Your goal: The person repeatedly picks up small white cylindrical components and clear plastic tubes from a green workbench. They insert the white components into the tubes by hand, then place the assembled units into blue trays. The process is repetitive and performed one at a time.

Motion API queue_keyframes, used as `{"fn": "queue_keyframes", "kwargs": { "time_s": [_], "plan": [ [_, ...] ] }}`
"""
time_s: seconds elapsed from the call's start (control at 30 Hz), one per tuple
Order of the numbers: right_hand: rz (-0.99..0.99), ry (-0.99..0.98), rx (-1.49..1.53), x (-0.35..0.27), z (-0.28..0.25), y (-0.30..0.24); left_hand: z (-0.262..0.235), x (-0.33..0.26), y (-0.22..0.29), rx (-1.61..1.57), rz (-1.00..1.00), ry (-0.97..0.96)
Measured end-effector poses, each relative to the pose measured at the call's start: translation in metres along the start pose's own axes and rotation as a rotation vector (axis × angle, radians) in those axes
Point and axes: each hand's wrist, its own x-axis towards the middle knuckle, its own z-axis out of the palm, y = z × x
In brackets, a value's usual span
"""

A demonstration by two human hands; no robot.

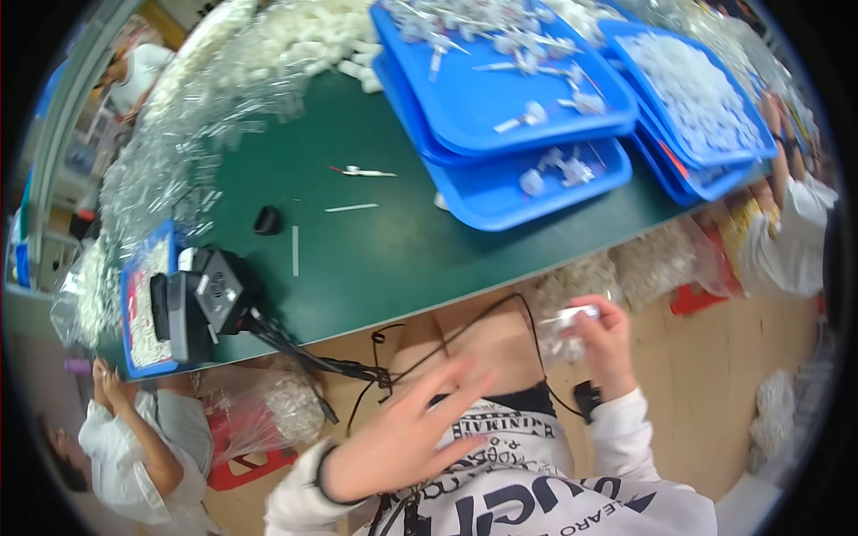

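My left hand (402, 438) is over my lap, fingers spread and slightly blurred, with nothing in it. Off to the right, beyond the table's near edge, my right hand (608, 344) pinches a small white and clear plastic part (572, 314). Its exact kind is too blurred to make out. On the green table (357, 259) lie a thin white piece with a red tip (362, 171), two narrow white strips (296, 250) and a small black cap-like object (266, 220).
Stacked blue trays (500, 210) hold clear and white plastic parts; another blue tray (760, 147) holds a white heap. Piles of clear tubes (179, 170) line the far left. A black device (219, 290) with cables (313, 362) sits at the near left edge. Co-workers sit on both sides.
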Motion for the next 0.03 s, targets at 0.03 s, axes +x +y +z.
{"fn": "queue_keyframes", "kwargs": {
  "time_s": [0.03],
  "plan": [
    [-0.01, -0.036, 0.004, 0.0102, 0.0058, -0.0007, -0.0042, -0.0025, 0.0003, 0.022, -0.013, 0.028]
  ]
}}
